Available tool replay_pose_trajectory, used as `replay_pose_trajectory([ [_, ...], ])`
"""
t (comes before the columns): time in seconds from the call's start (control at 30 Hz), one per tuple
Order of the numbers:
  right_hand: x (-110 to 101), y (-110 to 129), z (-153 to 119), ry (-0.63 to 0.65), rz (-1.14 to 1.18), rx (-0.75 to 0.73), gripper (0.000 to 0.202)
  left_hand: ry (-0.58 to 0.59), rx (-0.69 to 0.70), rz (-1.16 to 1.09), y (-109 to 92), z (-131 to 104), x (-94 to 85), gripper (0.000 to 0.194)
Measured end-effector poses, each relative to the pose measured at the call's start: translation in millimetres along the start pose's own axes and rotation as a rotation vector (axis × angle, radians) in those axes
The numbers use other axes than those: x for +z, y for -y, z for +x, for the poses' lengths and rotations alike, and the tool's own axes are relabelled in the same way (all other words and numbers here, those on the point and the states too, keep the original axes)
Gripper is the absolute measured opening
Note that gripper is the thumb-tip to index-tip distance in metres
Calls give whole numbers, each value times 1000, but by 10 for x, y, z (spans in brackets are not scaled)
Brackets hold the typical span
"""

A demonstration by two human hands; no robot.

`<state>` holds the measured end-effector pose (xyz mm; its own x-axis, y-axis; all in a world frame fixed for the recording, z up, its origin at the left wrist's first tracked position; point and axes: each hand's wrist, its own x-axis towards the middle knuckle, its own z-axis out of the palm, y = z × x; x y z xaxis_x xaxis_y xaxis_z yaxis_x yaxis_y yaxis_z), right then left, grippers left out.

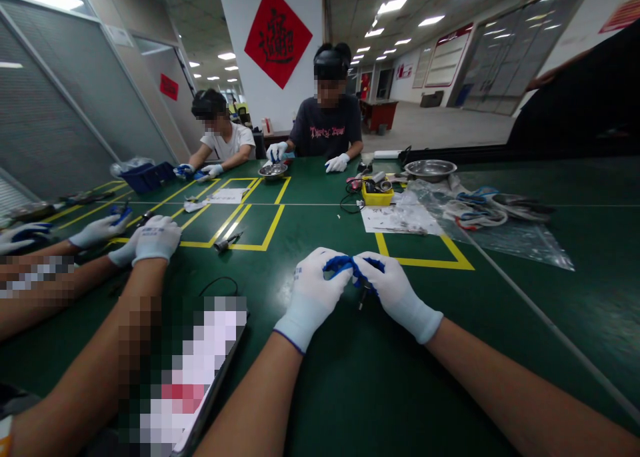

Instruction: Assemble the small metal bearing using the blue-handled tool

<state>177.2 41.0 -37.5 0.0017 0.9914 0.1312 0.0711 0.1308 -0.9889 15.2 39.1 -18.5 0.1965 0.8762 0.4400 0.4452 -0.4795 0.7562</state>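
My left hand [320, 284] and my right hand [387, 287] wear white gloves with blue palms and meet above the green table [345, 384]. Their fingertips are pinched together, hiding most of what lies between them. Below my right fingers pokes out a small dark piece with a metal tip [363, 297], perhaps a cable plug; its kind is not clear. My left fingers press against the same spot, but what they grip is covered by the gloves.
A yellow bin [377, 194] of parts stands on white paper [400, 220] beyond my hands. Right of it lie a clear plastic bag [530, 240], cables [480, 207] and a metal bowl [431, 169]. A co-worker's gloved hands [157, 237] are at left, near a metal-tipped part [227, 242].
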Motion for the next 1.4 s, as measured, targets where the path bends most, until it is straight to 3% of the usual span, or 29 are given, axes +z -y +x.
replay_pose_trajectory([
  [0.53,-7,-46,16,14,-29,-33,41,-55,-24,-50,-28,-9,36,13],
  [0.7,-12,-65,-1,-44,-92,-163,34,-132,-31,-79,-6,-3,25,13],
  [0.87,-62,-133,-49,-49,-285,-349,57,-115,-47,-95,16,21,-34,13],
  [1.03,-61,-154,-111,28,-442,-447,80,10,46,12,-13,17,-84,11],
  [1.3,3,-90,-136,87,-308,-281,86,120,101,174,-12,9,-104,13],
  [1.4,-1,-58,-107,68,-251,-201,74,137,109,198,-19,19,-114,13],
])
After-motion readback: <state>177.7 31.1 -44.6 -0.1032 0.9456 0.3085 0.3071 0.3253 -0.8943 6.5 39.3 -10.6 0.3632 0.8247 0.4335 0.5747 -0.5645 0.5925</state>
